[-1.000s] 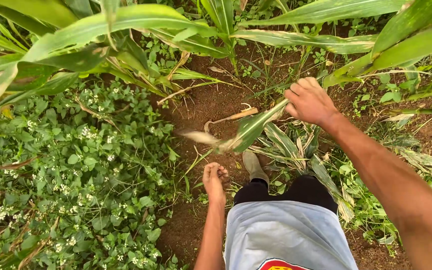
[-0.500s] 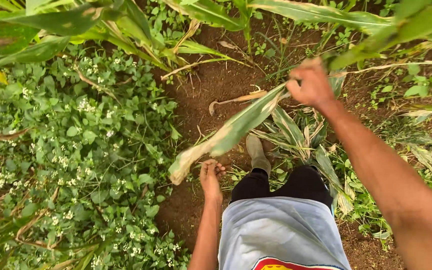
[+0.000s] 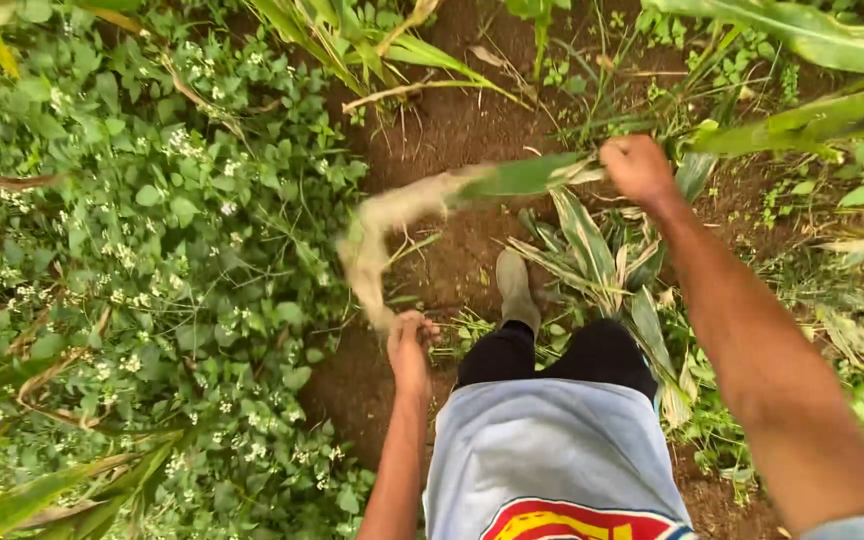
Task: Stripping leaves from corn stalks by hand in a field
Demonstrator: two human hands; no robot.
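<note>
Stripping a leaf [image 3: 432, 200] from a maize stalk, by the look of it, mid-pull. Right hand [image 3: 638, 168] fisted tight around the green base of the leaf, out ahead and above the knees. Left hand [image 3: 410, 345] lower and nearer the body, fingers curled at the leaf's dry, pale tip, which blurs; cannot tell whether truly gripped or only brushed. Hands well apart, leaf strung between them in a sagging arc. Below the right hand, more leaves [image 3: 592, 250] lying on bare soil [image 3: 452, 130] beside a boot [image 3: 515, 290]. Left of the left hand, thick weeds [image 3: 152, 250]. Next, likely needing a firm tug to free the base.
</note>
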